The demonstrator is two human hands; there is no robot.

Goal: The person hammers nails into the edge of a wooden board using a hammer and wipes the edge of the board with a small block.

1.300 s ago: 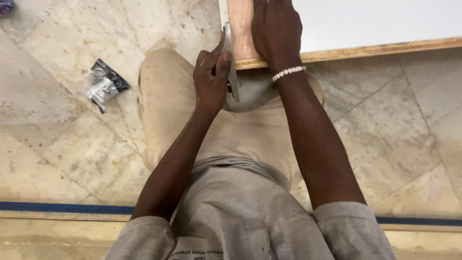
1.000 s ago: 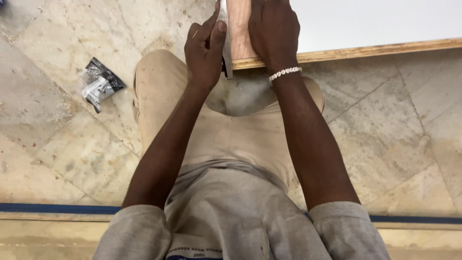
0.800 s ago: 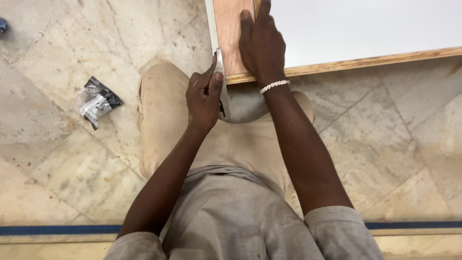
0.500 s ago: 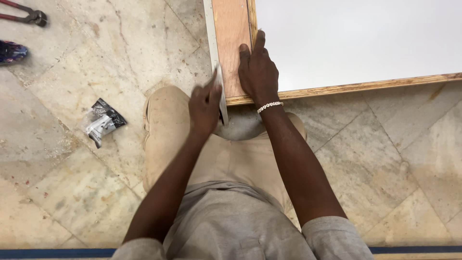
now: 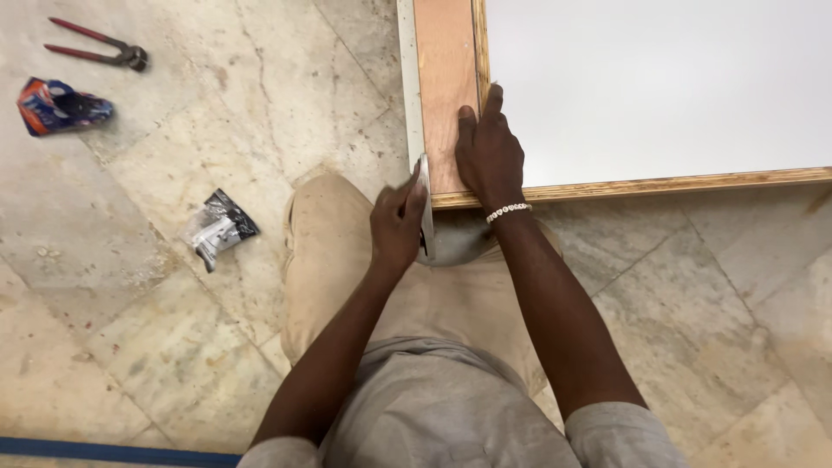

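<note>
A white panel [image 5: 659, 87] with a pale wooden edge was seen lying flat on a marble floor [image 5: 130, 329], filling the far right of the scene; a brown wooden strip [image 5: 444, 78] ran along its left side, and a thin grey edging strip [image 5: 407, 78] was set against the left face of that wood. The right hand [image 5: 490, 156] was laid flat, palm down and fingers together, on the near end of the brown strip, with the index finger stretched far along the seam beside the white surface; a beaded white bracelet [image 5: 508, 211] was worn at the wrist, just over the panel's near edge. The left hand [image 5: 397, 224] was closed around a flat, pale metal tool [image 5: 425, 208], held upright against the near left corner of the panel, where the grey edging ended; what kind of tool it was could not be told, most of it being hidden by the fingers. A knee in beige trousers [image 5: 329, 260] was bent just near of that corner. Well apart on the left, a small clear and black packet [image 5: 218, 229] was seen lying on the floor; at the far left, red-handled pincers [image 5: 95, 45] and a crumpled blue and orange wrapper [image 5: 61, 104] were left near each other.
</note>
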